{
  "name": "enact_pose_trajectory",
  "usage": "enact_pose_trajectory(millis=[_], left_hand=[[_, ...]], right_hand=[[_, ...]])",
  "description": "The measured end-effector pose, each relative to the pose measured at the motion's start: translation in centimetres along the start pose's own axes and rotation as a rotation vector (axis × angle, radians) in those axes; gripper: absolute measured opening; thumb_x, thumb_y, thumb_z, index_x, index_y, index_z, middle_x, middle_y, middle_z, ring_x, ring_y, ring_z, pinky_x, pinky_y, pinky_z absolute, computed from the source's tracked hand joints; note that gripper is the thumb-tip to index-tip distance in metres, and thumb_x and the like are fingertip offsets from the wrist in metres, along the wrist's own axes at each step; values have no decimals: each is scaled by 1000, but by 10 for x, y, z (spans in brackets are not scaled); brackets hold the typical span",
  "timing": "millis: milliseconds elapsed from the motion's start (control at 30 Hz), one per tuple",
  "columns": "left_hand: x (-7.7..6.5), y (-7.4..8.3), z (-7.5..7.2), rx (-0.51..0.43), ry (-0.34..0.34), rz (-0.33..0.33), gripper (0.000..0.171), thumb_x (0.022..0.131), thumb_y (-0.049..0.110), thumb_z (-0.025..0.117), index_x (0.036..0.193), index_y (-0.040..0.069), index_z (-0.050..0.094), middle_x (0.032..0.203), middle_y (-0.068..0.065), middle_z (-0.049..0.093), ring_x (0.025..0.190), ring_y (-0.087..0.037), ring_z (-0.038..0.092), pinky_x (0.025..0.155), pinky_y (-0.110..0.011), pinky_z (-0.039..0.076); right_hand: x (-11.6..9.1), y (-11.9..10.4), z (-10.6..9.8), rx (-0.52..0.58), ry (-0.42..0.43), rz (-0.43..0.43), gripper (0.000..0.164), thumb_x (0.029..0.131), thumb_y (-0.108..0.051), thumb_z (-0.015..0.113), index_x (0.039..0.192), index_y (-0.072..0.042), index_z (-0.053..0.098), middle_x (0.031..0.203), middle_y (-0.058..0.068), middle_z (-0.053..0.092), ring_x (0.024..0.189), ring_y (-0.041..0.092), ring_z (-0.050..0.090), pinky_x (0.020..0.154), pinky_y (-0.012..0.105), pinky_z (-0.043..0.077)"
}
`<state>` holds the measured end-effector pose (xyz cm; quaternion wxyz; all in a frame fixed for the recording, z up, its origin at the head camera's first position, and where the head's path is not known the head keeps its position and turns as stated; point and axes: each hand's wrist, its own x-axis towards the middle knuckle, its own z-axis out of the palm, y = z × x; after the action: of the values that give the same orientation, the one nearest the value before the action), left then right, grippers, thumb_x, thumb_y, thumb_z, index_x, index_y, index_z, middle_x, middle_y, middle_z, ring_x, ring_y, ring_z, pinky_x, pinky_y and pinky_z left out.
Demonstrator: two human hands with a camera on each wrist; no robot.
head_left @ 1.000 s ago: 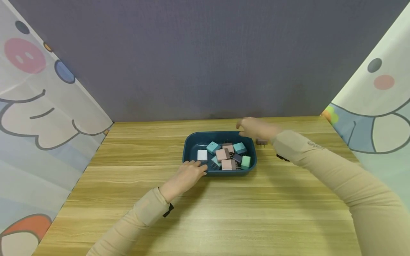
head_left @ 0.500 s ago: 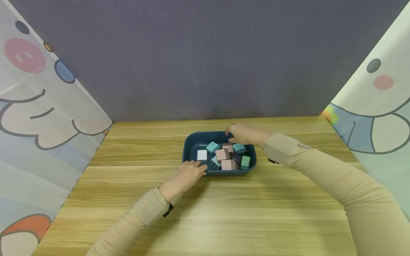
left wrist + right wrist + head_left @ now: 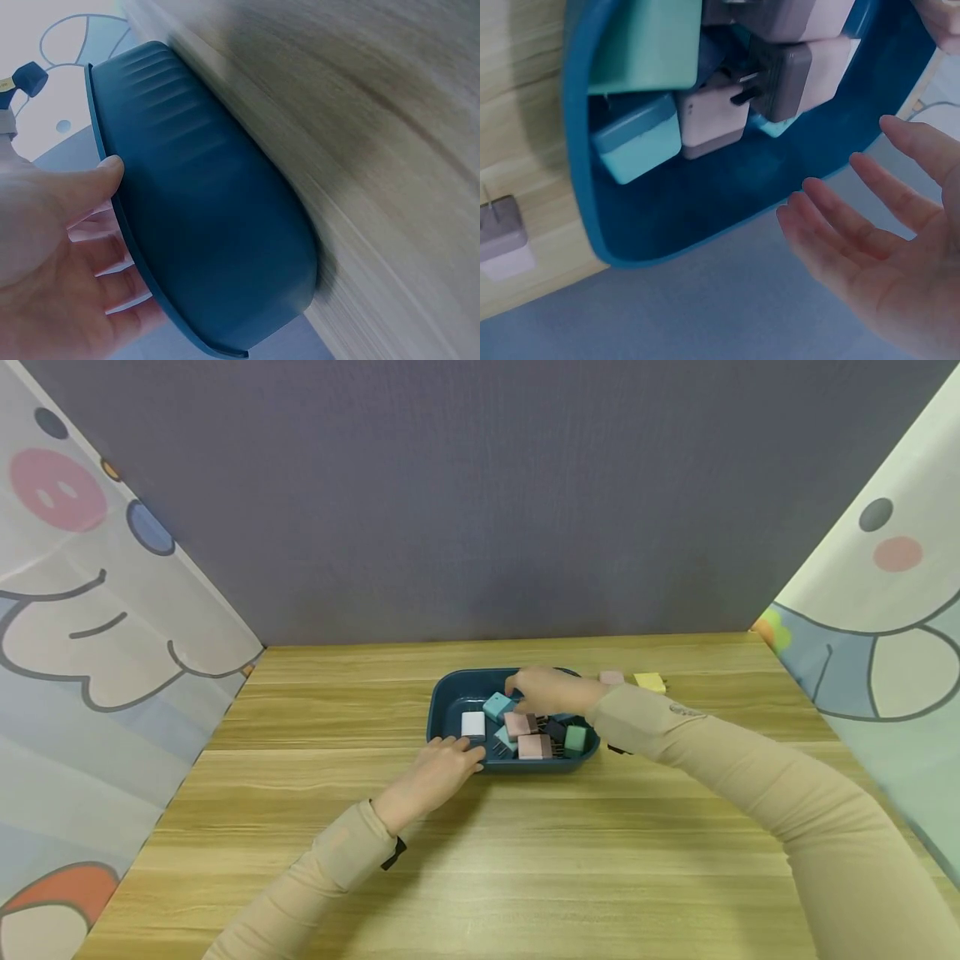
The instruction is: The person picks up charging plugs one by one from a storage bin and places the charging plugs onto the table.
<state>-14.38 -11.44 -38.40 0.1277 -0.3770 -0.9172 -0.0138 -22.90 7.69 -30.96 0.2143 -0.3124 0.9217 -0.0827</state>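
A dark blue plastic tub (image 3: 525, 766) holds several charger plugs with metal prongs. My left hand (image 3: 435, 777) grips its near left rim; in the left wrist view the thumb presses the outer wall (image 3: 202, 180) and the fingers go over the rim. Over the far part of the tub, my right hand (image 3: 551, 691) has loosely bent, spread fingers with nothing between them. Closest to it are a light blue plug (image 3: 497, 705) and a pink plug (image 3: 521, 725). A white plug (image 3: 473, 724) lies at the left, a green plug (image 3: 575, 739) at the right.
On the wooden table (image 3: 360, 710), right of the tub, lie a pink plug (image 3: 611, 677) and a yellow plug (image 3: 649, 682). A grey panel (image 3: 480, 510) stands behind the table. Cartoon-printed sheets (image 3: 97, 635) line both sides.
My right hand has moved left, from the tub's far right corner to over the plugs inside. The yellow plug on the table has come into sight. My left hand has stayed put.
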Motion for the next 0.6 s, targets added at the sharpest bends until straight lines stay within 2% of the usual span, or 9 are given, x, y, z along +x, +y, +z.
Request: enact_pose_trajectory(millis=[200, 600], left_hand=[[0, -1, 1, 13, 17, 13, 9, 83, 22, 61, 85, 13, 59, 73, -3, 58, 58, -16, 50, 48, -23, 31], [-1, 0, 1, 13, 27, 15, 8, 83, 22, 61, 84, 14, 59, 73, -3, 58, 58, -16, 50, 49, -23, 31]], right_hand=[[5, -5, 8, -40, -1, -27, 39, 88, -21, 56, 122, -3, 50, 122, 15, 49, 105, 25, 51, 86, 36, 42], [10, -7, 18, -7, -24, -2, 37, 90, -19, 52, 124, -4, 49, 126, 17, 45, 109, 27, 48, 86, 36, 41]])
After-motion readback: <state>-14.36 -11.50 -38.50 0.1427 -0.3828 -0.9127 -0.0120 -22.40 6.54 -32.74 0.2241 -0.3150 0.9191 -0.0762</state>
